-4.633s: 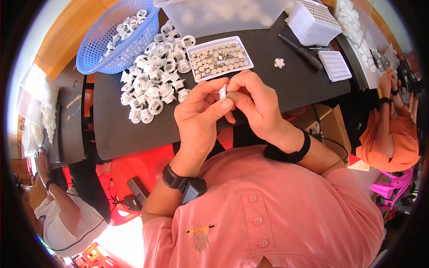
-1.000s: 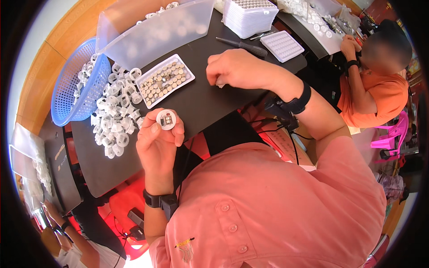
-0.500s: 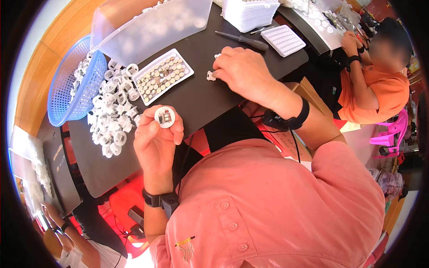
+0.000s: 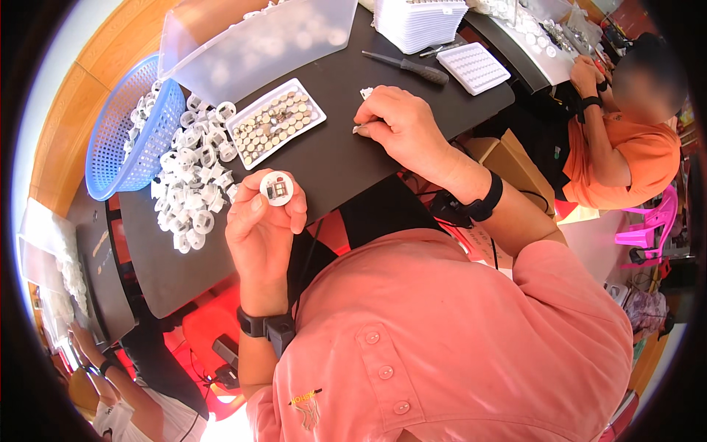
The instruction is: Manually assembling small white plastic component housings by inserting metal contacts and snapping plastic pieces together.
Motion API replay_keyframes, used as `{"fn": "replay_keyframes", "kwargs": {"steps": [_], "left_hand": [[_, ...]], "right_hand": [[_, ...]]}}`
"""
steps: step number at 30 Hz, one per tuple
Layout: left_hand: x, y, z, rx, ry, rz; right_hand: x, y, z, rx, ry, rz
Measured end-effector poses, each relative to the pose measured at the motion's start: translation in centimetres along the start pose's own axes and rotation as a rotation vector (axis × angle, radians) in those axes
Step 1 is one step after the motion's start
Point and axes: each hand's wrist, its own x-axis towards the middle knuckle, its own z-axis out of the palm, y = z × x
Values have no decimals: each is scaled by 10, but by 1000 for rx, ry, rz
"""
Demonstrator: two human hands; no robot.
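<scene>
Between the thumb and fingers of my left hand [image 4: 258,214] is a small round white electronic module [image 4: 277,188], its face with tiny metal and dark parts turned up. My right hand [image 4: 401,121] is closed in a pinch above the dark table [image 4: 324,155]. A sliver of a small pale piece [image 4: 359,130] shows at its fingertips; its kind is too small to make out. Just beyond the knuckles lies another small white piece [image 4: 366,93], partly hidden. Nearest my left hand are a white tray [image 4: 319,118] of button cells [image 4: 269,132] and a heap of white plastic housings [image 4: 193,177].
A blue basket [image 4: 103,158] and a large translucent bin [image 4: 258,51] stand at the back left. Toward the back right are a screwdriver [image 4: 412,68], a white ridged tray [image 4: 473,68] and stacked white trays [image 4: 420,22]. A co-worker in orange [image 4: 626,151] sits at right.
My right hand has lowered slightly and turned, and the pale piece by its fingertips is now mostly covered by them. My left hand keeps the round module. The whole view has shifted a little.
</scene>
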Motion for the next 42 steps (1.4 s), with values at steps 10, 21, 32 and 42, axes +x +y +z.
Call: {"fn": "replay_keyframes", "kwargs": {"steps": [10,21,32,42], "left_hand": [[0,0,-1,-2,10,-2],[0,0,-2,-13,-15,-2],[-1,2,-2,-29,11,-12],[2,0,-4,-84,27,-56]], "right_hand": [[-7,-4,-8,-53,16,-8],[-2,1,-15,-132,-26,-103],[-21,-5,-27,-97,-158,-207],[-43,-14,-21,67,45,-296]]}}
